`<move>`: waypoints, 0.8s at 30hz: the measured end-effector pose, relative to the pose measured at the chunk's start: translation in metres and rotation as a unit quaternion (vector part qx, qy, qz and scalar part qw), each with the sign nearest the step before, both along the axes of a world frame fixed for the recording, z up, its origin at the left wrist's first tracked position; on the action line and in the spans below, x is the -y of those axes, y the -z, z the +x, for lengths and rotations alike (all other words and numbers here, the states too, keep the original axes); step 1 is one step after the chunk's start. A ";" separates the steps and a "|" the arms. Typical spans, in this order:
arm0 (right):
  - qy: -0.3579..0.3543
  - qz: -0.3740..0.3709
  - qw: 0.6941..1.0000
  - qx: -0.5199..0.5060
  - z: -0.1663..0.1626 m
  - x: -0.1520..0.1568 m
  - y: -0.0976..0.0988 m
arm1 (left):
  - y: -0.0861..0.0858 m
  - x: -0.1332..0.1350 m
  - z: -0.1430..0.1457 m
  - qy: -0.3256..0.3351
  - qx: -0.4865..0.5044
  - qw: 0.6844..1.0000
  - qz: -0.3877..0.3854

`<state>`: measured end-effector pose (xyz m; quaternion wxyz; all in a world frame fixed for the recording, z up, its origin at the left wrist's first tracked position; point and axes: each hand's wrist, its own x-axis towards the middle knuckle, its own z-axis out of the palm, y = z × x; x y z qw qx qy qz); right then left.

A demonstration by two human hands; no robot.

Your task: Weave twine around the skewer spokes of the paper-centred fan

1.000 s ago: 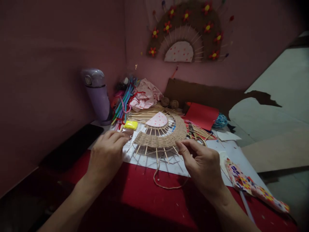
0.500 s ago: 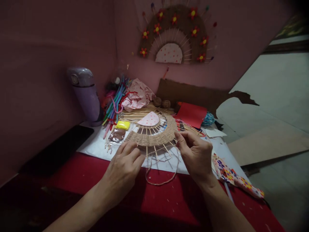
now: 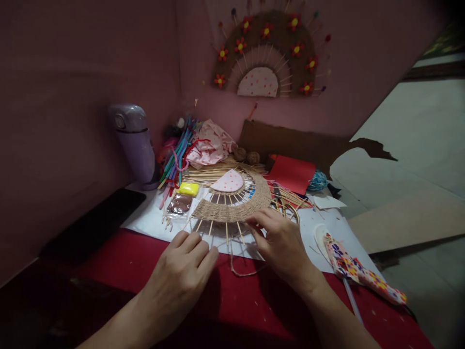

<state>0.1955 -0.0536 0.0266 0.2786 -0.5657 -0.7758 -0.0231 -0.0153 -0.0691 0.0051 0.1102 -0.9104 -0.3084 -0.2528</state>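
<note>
left forearm (image 3: pixel 140 315): slants up from bottom edge | left hand (image 3: pixel 187 271): back uppermost, fingers curled, tips partly hidden, thumb on inner side | right forearm (image 3: pixel 332 303): slants in from lower right | right hand (image 3: pixel 279 240): fingers bent inward, thumb beneath, apart from left

Dim overall; light is strongest around the woven arch (image 3: pixel 232 211), on the white sheet (image 3: pixel 150 220) beneath. Nearer than the arch, shadows darken the red table (image 3: pixel 241 303); behind it, the wall hanging (image 3: pixel 280 41) looks dull and soft.
</note>
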 end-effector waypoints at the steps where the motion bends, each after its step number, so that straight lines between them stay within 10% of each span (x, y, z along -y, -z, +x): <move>1: -0.006 -0.007 1.000 0.013 -0.001 0.000 0.000 | 0.000 0.002 0.000 0.000 0.002 1.000 0.005; 15: 0.006 -0.017 1.000 0.023 -0.002 0.000 -0.001 | -0.001 0.013 0.000 0.038 0.054 0.998 -0.021; 24: 0.034 0.023 0.999 -0.013 -0.003 -0.002 0.001 | -0.037 -0.018 0.013 0.039 0.150 0.986 -0.065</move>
